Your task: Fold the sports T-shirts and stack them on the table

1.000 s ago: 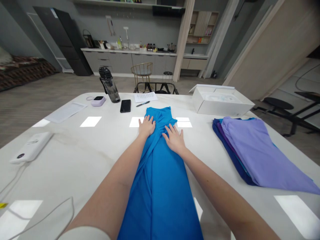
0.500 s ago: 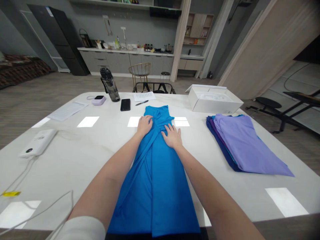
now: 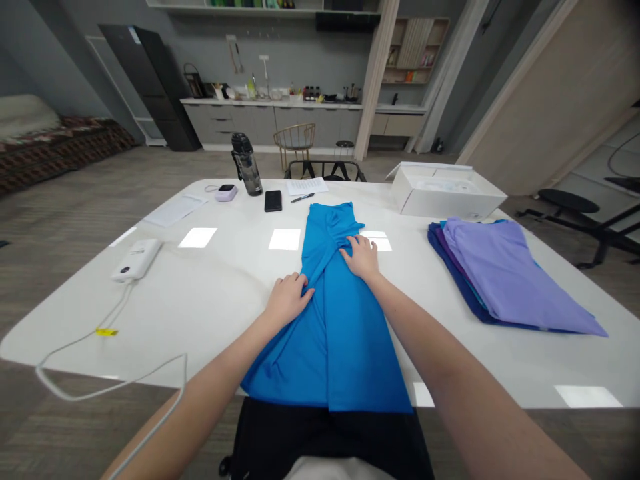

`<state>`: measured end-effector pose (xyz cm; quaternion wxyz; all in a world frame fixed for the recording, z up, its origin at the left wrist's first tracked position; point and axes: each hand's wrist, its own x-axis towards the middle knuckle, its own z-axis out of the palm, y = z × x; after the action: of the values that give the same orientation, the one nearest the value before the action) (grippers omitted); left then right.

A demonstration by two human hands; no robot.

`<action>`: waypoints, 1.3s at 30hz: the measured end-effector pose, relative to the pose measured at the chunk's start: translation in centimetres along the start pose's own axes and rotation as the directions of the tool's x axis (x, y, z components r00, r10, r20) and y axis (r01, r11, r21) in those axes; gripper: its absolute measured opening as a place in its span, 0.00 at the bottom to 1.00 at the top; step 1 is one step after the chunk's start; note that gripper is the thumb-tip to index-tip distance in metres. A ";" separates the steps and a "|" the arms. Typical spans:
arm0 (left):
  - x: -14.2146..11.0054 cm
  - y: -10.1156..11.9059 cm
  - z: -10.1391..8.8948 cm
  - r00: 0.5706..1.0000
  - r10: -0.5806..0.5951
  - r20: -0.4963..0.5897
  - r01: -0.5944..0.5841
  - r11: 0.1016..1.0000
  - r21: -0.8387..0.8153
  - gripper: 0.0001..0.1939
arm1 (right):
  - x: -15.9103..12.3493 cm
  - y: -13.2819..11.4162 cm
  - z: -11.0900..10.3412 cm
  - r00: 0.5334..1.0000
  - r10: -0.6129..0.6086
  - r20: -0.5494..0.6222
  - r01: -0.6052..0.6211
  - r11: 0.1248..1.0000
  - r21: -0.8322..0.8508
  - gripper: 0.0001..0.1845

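Note:
A long bright blue garment [image 3: 333,313] lies folded lengthwise down the middle of the white table [image 3: 210,293], its near end hanging over the front edge. My left hand [image 3: 287,298] rests on the garment's left fold near its middle, fingers curled onto the cloth edge. My right hand [image 3: 361,256] lies flat on the upper part of the garment, fingers spread.
A stack of folded purple and dark blue cloth [image 3: 500,277] lies at the right. An open white box [image 3: 447,193], a phone [image 3: 273,200], a dark bottle [image 3: 247,173], papers with a pen [image 3: 306,187], and a white power bank [image 3: 136,260] with cable are on the table.
My left hand slid back toward me along the garment's left fold. The right hand stayed on the upper part. The view pulled back, showing the table's front edge.

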<state>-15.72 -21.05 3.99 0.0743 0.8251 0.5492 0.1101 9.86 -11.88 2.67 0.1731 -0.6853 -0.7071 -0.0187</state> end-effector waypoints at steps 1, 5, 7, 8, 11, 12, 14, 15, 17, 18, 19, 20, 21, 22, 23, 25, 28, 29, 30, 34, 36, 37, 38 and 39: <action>-0.5 0.1 -0.1 1.000 -0.011 0.007 0.011 1.000 0.005 0.11 | -0.2 -0.2 -0.5 0.999 -0.031 -0.010 0.031 0.999 -0.010 0.26; -1.7 0.6 -0.7 0.997 -0.060 0.048 0.059 0.998 0.025 0.10 | -1.6 -1.8 -2.0 0.982 -0.183 0.053 0.184 0.983 -0.025 0.19; -2.1 0.9 -1.2 0.994 -0.075 0.074 0.072 0.997 0.042 0.10 | -2.8 -3.0 -2.3 0.943 -0.316 0.101 0.315 0.949 0.023 0.17; -2.4 1.2 -1.5 0.994 -0.079 0.081 0.075 0.996 0.048 0.11 | -3.5 -3.7 -2.4 0.913 -0.391 0.118 0.387 0.920 0.058 0.17; -3.2 2.2 -2.6 0.991 -0.096 0.091 0.094 0.995 0.031 0.14 | -5.4 -5.5 -2.2 0.826 -0.545 0.143 0.527 0.837 0.146 0.17; -3.6 2.5 -2.9 0.990 -0.107 0.094 0.106 0.994 0.015 0.15 | -5.8 -5.9 -2.1 0.813 -0.563 0.151 0.541 0.825 0.162 0.16; -4.4 3.1 -3.4 0.987 -0.118 0.110 0.120 0.993 -0.012 0.16 | -6.4 -6.2 -1.9 0.819 -0.552 0.157 0.526 0.832 0.179 0.14; -4.8 3.3 -3.6 0.985 -0.115 0.126 0.118 0.993 -0.017 0.15 | -6.5 -6.1 -1.9 0.832 -0.534 0.150 0.507 0.842 0.185 0.14; -5.8 3.4 -3.8 0.978 -0.100 0.181 0.102 0.995 -0.003 0.14 | -6.5 -5.6 -1.9 0.861 -0.495 0.116 0.470 0.862 0.191 0.13; -6.3 3.3 -4.0 0.971 -0.095 0.217 0.094 0.995 0.015 0.14 | -6.5 -5.2 -1.9 0.872 -0.480 0.097 0.457 0.869 0.190 0.14; -6.8 3.2 -4.2 0.963 -0.094 0.254 0.087 0.996 0.037 0.14 | -6.5 -4.8 -2.0 0.878 -0.472 0.084 0.452 0.873 0.185 0.14; -7.3 3.1 -4.4 0.954 -0.094 0.286 0.081 0.995 0.054 0.13 | -6.6 -4.5 -2.0 0.878 -0.471 0.078 0.453 0.874 0.175 0.14; -7.7 3.1 -4.7 0.946 -0.091 0.311 0.077 0.995 0.058 0.11 | -6.7 -4.1 -2.1 0.877 -0.474 0.077 0.458 0.874 0.163 0.14; -8.1 3.1 -4.9 0.941 -0.083 0.329 0.073 0.996 0.041 0.10 | -6.8 -3.8 -2.2 0.875 -0.478 0.078 0.463 0.873 0.150 0.14; -8.3 3.2 -5.2 0.940 -0.067 0.334 0.072 0.997 -0.001 0.10 | -7.0 -3.6 -2.2 0.874 -0.480 0.078 0.468 0.873 0.137 0.14; -8.7 3.8 -5.7 0.945 -0.024 0.326 0.077 0.986 -0.150 0.08 | -7.3 -3.1 -2.3 0.875 -0.478 0.072 0.468 0.875 0.124 0.15; -8.9 5.6 -5.8 0.940 0.025 0.341 0.128 0.900 -0.418 0.08 | -7.7 -2.5 -2.4 0.894 -0.446 0.045 0.434 0.887 0.160 0.17; -8.9 6.3 -5.6 0.930 0.039 0.366 0.160 0.853 -0.497 0.10 | -7.8 -2.2 -2.4 0.901 -0.433 0.032 0.420 0.888 0.186 0.17; -9.0 7.1 -5.3 0.916 0.061 0.397 0.194 0.799 -0.570 0.11 | -7.8 -2.0 -2.4 0.908 -0.419 0.016 0.407 0.888 0.214 0.18; -9.0 9.4 -4.2 0.839 0.217 0.499 0.287 0.601 -0.746 0.20 | -8.2 -0.9 -2.3 0.917 -0.398 0.002 0.383 0.883 0.273 0.19; -8.8 9.5 -3.7 0.810 0.300 0.503 0.259 0.586 -0.767 0.20 | -8.7 -0.5 -2.4 0.910 -0.413 0.035 0.389 0.881 0.268 0.20; -8.6 9.2 -3.5 0.820 0.326 0.471 0.197 0.612 -0.766 0.19 | -9.0 -0.5 -2.5 0.908 -0.417 0.050 0.390 0.882 0.266 0.20; -8.4 8.8 -3.2 0.846 0.343 0.409 0.097 0.655 -0.750 0.17 | -9.3 -0.5 -2.7 0.908 -0.415 0.057 0.386 0.883 0.267 0.19; -8.1 8.2 -2.8 0.877 0.357 0.321 -0.030 0.708 -0.705 0.16 | -9.8 -0.6 -2.8 0.912 -0.407 0.057 0.378 0.885 0.270 0.18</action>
<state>-12.14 -31.70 7.91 0.4795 0.7966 0.3466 0.1240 9.89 -22.08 2.83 0.2120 -0.5000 -0.8362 0.0756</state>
